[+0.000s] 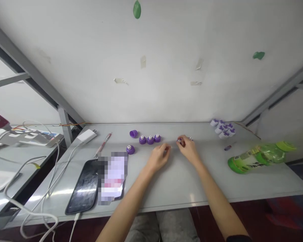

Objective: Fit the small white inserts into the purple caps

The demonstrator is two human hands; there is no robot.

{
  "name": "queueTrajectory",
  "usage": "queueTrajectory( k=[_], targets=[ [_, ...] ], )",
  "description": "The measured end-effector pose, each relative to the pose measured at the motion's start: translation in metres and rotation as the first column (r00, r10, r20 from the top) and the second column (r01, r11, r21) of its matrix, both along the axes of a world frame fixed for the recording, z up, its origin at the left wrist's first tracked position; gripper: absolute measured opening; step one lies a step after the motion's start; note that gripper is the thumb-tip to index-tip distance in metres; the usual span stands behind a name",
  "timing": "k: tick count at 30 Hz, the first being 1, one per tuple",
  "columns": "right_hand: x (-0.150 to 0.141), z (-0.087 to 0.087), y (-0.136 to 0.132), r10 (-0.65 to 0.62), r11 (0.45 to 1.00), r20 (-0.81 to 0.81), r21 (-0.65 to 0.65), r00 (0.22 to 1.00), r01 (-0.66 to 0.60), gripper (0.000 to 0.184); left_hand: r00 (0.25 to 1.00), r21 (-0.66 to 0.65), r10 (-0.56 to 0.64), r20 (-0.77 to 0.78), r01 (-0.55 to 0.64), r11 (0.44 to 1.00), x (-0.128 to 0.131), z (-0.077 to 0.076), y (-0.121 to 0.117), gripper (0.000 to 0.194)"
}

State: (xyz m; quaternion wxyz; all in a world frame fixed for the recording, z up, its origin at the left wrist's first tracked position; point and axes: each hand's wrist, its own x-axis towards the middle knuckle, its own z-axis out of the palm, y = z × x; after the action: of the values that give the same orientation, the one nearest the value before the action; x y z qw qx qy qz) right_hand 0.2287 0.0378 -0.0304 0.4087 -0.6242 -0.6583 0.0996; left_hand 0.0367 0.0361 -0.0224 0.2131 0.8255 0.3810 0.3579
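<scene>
Fingers of my right hand (189, 150) close around a small purple cap (179, 141) with a white top, held at the table surface. Another white-topped piece (191, 138) shows just behind that hand, mostly hidden. My left hand (159, 157) is a little to the left, its thumb and fingers curled together; whatever they may pinch is hidden. Beyond it stand purple caps with white tops, one of them this cap (150, 140) in a short row. A separate purple cap (130, 149) sits nearer the phones, and an empty-looking purple cup (133, 133) lies tipped on its side.
White-and-purple pieces (223, 129) cluster at the back right, near a small purple item (227, 148). A green bottle (260, 157) lies at right. Two phones, one black (83, 186), a pen (103, 145), a charger (87, 136) and white cables occupy the left. A white wall (166, 101) rises behind.
</scene>
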Motion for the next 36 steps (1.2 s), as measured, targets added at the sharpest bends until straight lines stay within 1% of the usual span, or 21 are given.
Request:
queueTrajectory(
  k=[2, 4, 5, 6, 8, 9, 10, 11, 14, 15, 16, 17, 19, 21, 23, 25, 26, 29, 32, 34, 36],
  targets=[
    [0.002, -0.003, 0.001, -0.040, 0.999, 0.036, -0.008, 0.999, 0.040, 0.016, 0.999, 0.034, 0.035, -0.001, -0.035, 0.999, -0.001, 0.000, 0.002, 0.013],
    [0.002, -0.006, 0.002, -0.067, 0.998, 0.065, -0.016, 0.996, 0.068, 0.017, 0.992, 0.091, 0.124, 0.028, -0.126, 0.988, -0.006, 0.003, 0.005, 0.012],
    [0.003, -0.007, 0.002, -0.078, 0.997, 0.073, -0.017, 0.994, 0.080, 0.017, 0.980, 0.115, 0.192, 0.056, -0.198, 0.973, -0.011, 0.006, 0.009, 0.011],
    [0.003, -0.007, 0.002, -0.086, 0.996, 0.076, -0.016, 0.993, 0.087, 0.018, 0.953, 0.128, 0.288, 0.091, -0.298, 0.946, -0.016, 0.009, 0.013, 0.011],
    [0.003, -0.008, 0.002, -0.089, 0.996, 0.072, -0.008, 0.993, 0.090, 0.020, 0.897, 0.122, 0.423, 0.128, -0.438, 0.891, -0.031, 0.018, 0.024, 0.011],
    [0.003, -0.008, 0.002, -0.089, 0.996, 0.071, -0.005, 0.993, 0.090, 0.021, 0.847, 0.114, 0.519, 0.118, -0.531, 0.840, -0.039, 0.023, 0.032, 0.013],
    [0.003, -0.008, 0.002, -0.086, 0.996, 0.069, -0.004, 0.994, 0.087, 0.022, 0.794, 0.106, 0.603, 0.084, -0.608, 0.787, -0.048, 0.028, 0.040, 0.017],
    [0.003, -0.007, 0.002, -0.082, 0.997, 0.067, -0.003, 0.994, 0.083, 0.022, 0.758, 0.096, 0.653, 0.015, -0.651, 0.753, -0.056, 0.032, 0.048, 0.022],
    [0.002, -0.005, 0.002, -0.046, 0.999, 0.050, -0.012, 0.998, 0.047, 0.020, 0.658, 0.037, 0.723, -0.210, -0.734, 0.679, -0.076, 0.040, 0.074, 0.034],
    [0.001, -0.005, 0.001, -0.025, 0.999, 0.045, -0.021, 0.999, 0.026, 0.019, 0.642, 0.007, 0.716, -0.274, -0.743, 0.669, -0.081, 0.040, 0.081, 0.038],
    [0.000, -0.004, 0.001, -0.004, 1.000, 0.040, -0.030, 0.999, 0.005, 0.018, 0.646, -0.037, 0.687, -0.334, -0.737, 0.675, -0.085, 0.039, 0.088, 0.038],
    [-0.001, -0.004, 0.001, 0.014, 0.999, 0.038, -0.039, 0.999, -0.013, 0.017, 0.645, -0.091, 0.667, -0.372, -0.741, 0.666, -0.087, 0.038, 0.093, 0.037],
    [-0.004, -0.003, -0.001, 0.033, 0.998, 0.035, -0.050, 0.999, -0.032, 0.017, 0.657, -0.131, 0.647, -0.387, -0.733, 0.667, -0.090, 0.037, 0.098, 0.032],
    [-0.007, -0.001, -0.002, 0.042, 0.998, 0.016, -0.041, 0.999, -0.041, 0.017, 0.669, -0.128, 0.646, -0.368, -0.725, 0.677, -0.089, 0.038, 0.096, 0.031],
    [-0.010, 0.003, -0.004, 0.056, 0.998, -0.047, -0.022, 0.997, -0.057, 0.018, 0.706, -0.121, 0.640, -0.302, -0.695, 0.709, -0.085, 0.044, 0.087, 0.035],
    [-0.014, 0.008, -0.006, 0.080, 0.996, -0.184, -0.017, 0.980, -0.084, 0.019, 0.824, -0.164, 0.563, -0.059, -0.564, 0.809, -0.077, 0.052, 0.074, 0.043],
    [-0.016, 0.011, -0.008, 0.092, 0.995, -0.258, -0.023, 0.962, -0.101, 0.021, 0.859, -0.188, 0.511, 0.037, -0.496, 0.848, -0.072, 0.057, 0.066, 0.044],
    [-0.022, 0.019, -0.012, 0.121, 0.986, -0.418, -0.051, 0.900, -0.156, 0.030, 0.933, -0.224, 0.320, 0.166, -0.280, 0.933, -0.050, 0.064, 0.043, 0.037],
    [-0.025, 0.022, -0.014, 0.138, 0.974, -0.513, -0.086, 0.847, -0.211, 0.035, 0.959, -0.211, 0.121, 0.255, -0.067, 0.975, -0.024, 0.054, 0.025, 0.036],
    [-0.025, 0.020, -0.013, 0.133, 0.970, -0.531, -0.104, 0.837, -0.220, 0.039, 0.960, -0.130, 0.057, 0.273, -0.022, 0.991, -0.008, 0.043, 0.016, 0.030],
    [-0.023, 0.016, -0.012, 0.116, 0.973, -0.492, -0.117, 0.863, -0.198, 0.044, 0.963, -0.104, 0.012, 0.271, 0.017, 0.994, 0.003, 0.032, 0.009, 0.025]
  ],
)
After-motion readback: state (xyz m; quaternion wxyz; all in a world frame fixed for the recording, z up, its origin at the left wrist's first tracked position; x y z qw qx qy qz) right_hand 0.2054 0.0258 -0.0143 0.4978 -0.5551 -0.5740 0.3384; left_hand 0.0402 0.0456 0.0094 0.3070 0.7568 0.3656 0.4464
